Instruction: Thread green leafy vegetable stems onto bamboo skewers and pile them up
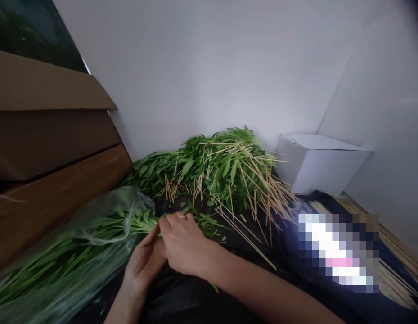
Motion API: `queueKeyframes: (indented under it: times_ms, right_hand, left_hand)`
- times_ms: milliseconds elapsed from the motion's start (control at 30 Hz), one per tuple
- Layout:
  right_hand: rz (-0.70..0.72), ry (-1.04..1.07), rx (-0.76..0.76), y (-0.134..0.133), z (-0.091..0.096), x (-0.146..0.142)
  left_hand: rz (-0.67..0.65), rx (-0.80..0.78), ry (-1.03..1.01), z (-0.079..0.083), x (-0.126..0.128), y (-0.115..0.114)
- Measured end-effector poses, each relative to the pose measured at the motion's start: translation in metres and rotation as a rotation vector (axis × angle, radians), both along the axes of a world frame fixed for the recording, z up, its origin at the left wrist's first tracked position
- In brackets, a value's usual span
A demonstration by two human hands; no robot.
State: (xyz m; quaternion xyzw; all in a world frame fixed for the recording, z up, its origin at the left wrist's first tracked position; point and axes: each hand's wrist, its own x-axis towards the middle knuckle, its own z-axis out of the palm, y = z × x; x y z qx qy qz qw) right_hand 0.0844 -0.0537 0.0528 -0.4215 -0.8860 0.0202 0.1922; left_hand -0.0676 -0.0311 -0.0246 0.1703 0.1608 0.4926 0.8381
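My left hand (pixel 143 263) and my right hand (pixel 183 243) meet at the mouth of a clear plastic bag (pixel 77 252) full of leafy green stalks. Both hands are closed on the ends of a few green stalks (pixel 141 222) that stick out of the bag. The right hand lies over the left one and wears a ring. Behind them lies a heap of green leaves threaded on thin wooden skewers (pixel 222 173), on a black plastic sheet (pixel 182 297).
A white box (pixel 316 162) stands at the back right against the white wall. Brown cardboard and a wooden board (pixel 56 189) rise on the left. A bundle of bare skewers (pixel 394 265) lies at the right, beside a blurred-out patch.
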Motion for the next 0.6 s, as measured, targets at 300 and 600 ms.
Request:
queueKeyframes:
  times_ms: [300, 600]
  right_hand:
    - [-0.193, -0.113, -0.102, 0.029, -0.019, -0.059]
    - [-0.109, -0.2, -0.145, 0.043, 0.0, -0.057]
  left_hand:
    - [0.111, 0.176, 0.149, 0.013, 0.005, -0.019]
    - [0.802, 0.713, 1.577, 0.019, -0.038, -0.055]
